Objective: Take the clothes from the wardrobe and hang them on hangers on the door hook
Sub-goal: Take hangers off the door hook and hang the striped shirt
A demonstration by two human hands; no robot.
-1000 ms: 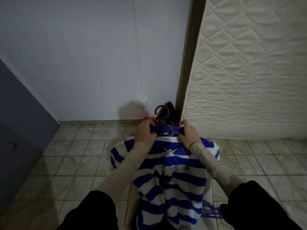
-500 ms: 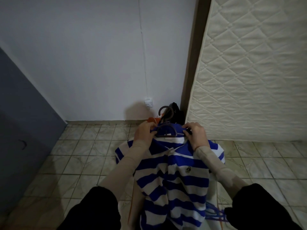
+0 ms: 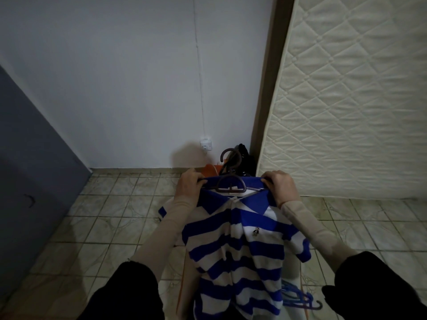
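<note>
A blue-and-white striped polo shirt hangs in front of me from a dark plastic hanger that sits inside its blue collar, hook pointing up. My left hand pinches the left side of the collar. On the other side, my right hand grips the right end of the collar. The shirt's lower part drapes down between my forearms. No wardrobe or door hook is in view.
A quilted cream mattress leans upright on the right against a brown door frame. A grey-blue panel stands at left. Dark and orange items lie in the corner by a wall socket. Blue hangers lie on the tiled floor.
Both hands have spread slightly wider along the collar and lifted the shirt a little. The hanger now sits more squarely inside the collar.
</note>
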